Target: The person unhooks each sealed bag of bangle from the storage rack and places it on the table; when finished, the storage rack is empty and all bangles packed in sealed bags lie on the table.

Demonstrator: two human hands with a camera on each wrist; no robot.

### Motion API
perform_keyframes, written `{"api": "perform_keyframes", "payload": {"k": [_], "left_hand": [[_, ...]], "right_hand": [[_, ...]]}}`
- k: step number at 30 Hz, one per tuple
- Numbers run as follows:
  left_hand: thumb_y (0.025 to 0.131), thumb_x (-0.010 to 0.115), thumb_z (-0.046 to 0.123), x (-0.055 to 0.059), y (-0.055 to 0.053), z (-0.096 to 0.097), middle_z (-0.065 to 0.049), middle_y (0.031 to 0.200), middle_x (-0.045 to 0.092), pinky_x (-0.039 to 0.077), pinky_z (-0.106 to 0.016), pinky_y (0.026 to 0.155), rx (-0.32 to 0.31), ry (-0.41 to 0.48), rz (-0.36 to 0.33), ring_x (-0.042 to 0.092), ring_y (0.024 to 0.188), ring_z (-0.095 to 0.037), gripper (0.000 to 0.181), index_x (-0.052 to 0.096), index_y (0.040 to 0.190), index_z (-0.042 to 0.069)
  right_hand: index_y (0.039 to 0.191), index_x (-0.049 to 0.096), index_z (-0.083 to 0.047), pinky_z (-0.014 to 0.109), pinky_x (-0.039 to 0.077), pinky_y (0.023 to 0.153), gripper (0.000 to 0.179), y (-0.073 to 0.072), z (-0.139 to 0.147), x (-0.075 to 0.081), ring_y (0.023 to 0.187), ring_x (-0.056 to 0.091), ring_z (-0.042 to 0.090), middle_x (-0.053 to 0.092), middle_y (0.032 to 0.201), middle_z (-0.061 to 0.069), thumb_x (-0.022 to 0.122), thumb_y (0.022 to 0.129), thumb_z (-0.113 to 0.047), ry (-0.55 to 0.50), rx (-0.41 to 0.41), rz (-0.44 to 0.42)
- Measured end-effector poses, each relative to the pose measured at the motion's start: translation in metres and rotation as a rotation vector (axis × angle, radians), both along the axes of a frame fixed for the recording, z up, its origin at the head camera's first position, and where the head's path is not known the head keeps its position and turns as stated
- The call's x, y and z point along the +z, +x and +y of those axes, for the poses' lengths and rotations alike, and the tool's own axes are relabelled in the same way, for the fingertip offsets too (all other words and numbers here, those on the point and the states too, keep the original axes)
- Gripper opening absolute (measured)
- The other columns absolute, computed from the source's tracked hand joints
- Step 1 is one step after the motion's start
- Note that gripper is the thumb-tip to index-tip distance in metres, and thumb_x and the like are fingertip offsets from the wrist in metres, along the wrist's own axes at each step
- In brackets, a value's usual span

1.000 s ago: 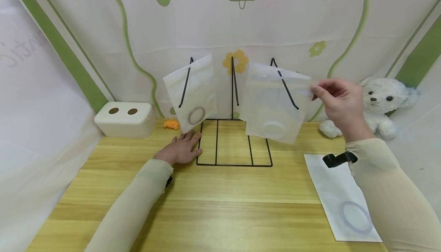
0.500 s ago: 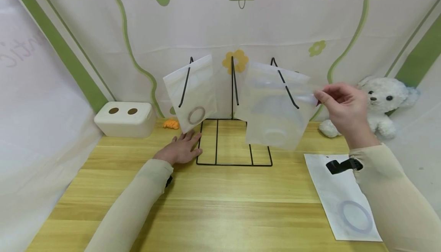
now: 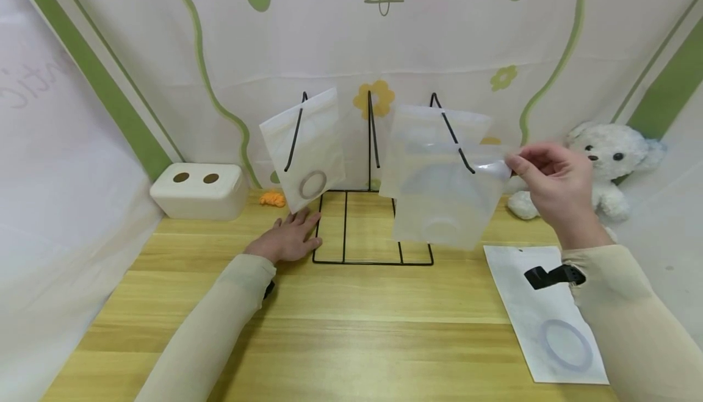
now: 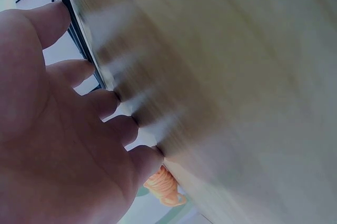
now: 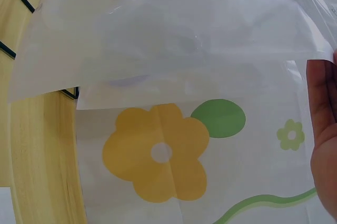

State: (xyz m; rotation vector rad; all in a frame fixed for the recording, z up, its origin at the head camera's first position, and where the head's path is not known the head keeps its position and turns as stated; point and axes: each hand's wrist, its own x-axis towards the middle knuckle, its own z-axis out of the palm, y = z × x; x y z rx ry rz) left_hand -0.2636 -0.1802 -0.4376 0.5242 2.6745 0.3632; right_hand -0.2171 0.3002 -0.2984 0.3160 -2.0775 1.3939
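Observation:
A black wire rack (image 3: 373, 263) with three forward-sloping prongs stands at the back of the table. In the head view my right hand (image 3: 557, 191) pinches the right edge of a translucent plastic bag (image 3: 439, 207) hanging on the right prong. Behind it another whitish bag (image 3: 409, 122) hangs on the same prong. A white bag (image 3: 307, 136) with a ring mark hangs on the left prong. My left hand (image 3: 288, 240) rests with fingers spread on the tabletop, thumb and fingers at the rack's left base wire. In the left wrist view its fingertips touch the wood.
A flat white bag (image 3: 511, 286) with a ring mark lies at the right of the table. A white plush toy (image 3: 612, 158) sits behind it. At the back left are a white box (image 3: 200, 191) with two holes and a small orange item (image 3: 273, 198).
My right hand has moved forward, right and down, drawing the front bag along the prong and apart from the one behind. The left hand has stayed put.

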Motion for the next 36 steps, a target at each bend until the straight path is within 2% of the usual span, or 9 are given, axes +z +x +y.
{"api": "perform_keyframes", "payload": {"k": [3, 9, 14, 20, 26, 32, 36], "left_hand": [[0.114, 0.043, 0.055, 0.002, 0.001, 0.001, -0.022, 0.182, 0.004, 0.008, -0.077, 0.129, -0.005, -0.005, -0.005, 0.008, 0.164, -0.057, 0.077, 0.015, 0.176, 0.020], [0.113, 0.039, 0.061, -0.020, -0.012, -0.005, -0.012, 0.184, -0.001, 0.007, -0.073, 0.132, 0.017, -0.022, 0.006, 0.006, 0.167, -0.051, 0.077, 0.010, 0.176, 0.028], [0.112, 0.040, 0.064, -0.029, -0.018, -0.009, -0.015, 0.183, 0.000, 0.008, -0.076, 0.131, -0.001, -0.015, 0.026, 0.007, 0.166, -0.054, 0.080, 0.011, 0.176, 0.027], [0.112, 0.040, 0.061, -0.032, -0.022, -0.010, -0.011, 0.183, -0.003, 0.005, -0.072, 0.132, 0.009, -0.011, 0.013, 0.004, 0.167, -0.050, 0.079, 0.009, 0.176, 0.027], [0.112, 0.043, 0.059, -0.036, -0.025, -0.012, -0.012, 0.183, -0.002, 0.006, -0.073, 0.132, 0.007, -0.020, 0.016, 0.005, 0.166, -0.051, 0.079, 0.010, 0.176, 0.026], [0.113, 0.041, 0.059, -0.035, -0.023, -0.012, -0.013, 0.183, -0.001, 0.007, -0.074, 0.132, 0.007, -0.030, 0.031, 0.006, 0.166, -0.051, 0.078, 0.010, 0.176, 0.025], [0.112, 0.042, 0.062, -0.035, -0.023, -0.012, -0.013, 0.183, -0.001, 0.006, -0.074, 0.131, 0.005, -0.028, 0.031, 0.006, 0.166, -0.051, 0.080, 0.010, 0.176, 0.025]], "right_hand": [[0.101, 0.075, 0.013, 0.013, 0.053, 0.062, 0.016, 0.004, 0.001, -0.001, 0.070, 0.068, 0.005, 0.076, 0.081, -0.013, 0.079, 0.097, -0.002, 0.013, -0.001, 0.000], [0.100, 0.077, 0.010, 0.013, 0.053, 0.062, 0.009, 0.011, 0.002, -0.003, 0.071, 0.068, 0.006, 0.076, 0.082, -0.009, 0.079, 0.096, 0.003, -0.018, 0.027, -0.005], [0.098, 0.077, 0.009, 0.012, 0.052, 0.061, 0.005, 0.017, 0.002, -0.005, 0.068, 0.065, 0.005, 0.075, 0.080, -0.010, 0.079, 0.095, 0.005, -0.016, 0.016, -0.001], [0.097, 0.075, 0.013, 0.012, 0.053, 0.061, 0.006, 0.023, 0.002, -0.008, 0.068, 0.068, 0.006, 0.077, 0.080, -0.006, 0.078, 0.093, 0.010, -0.086, 0.082, 0.026], [0.098, 0.073, 0.015, 0.012, 0.054, 0.061, 0.005, 0.031, 0.002, -0.008, 0.070, 0.070, 0.007, 0.078, 0.083, -0.003, 0.075, 0.092, 0.015, -0.139, 0.154, 0.059], [0.096, 0.071, 0.019, 0.012, 0.050, 0.057, 0.007, 0.039, -0.001, -0.006, 0.066, 0.068, 0.008, 0.079, 0.082, 0.002, 0.074, 0.089, 0.021, -0.249, 0.226, 0.084], [0.095, 0.068, 0.024, 0.014, 0.051, 0.058, 0.008, 0.046, -0.003, -0.006, 0.064, 0.067, 0.011, 0.078, 0.080, 0.005, 0.073, 0.088, 0.023, -0.276, 0.240, 0.094]]}}
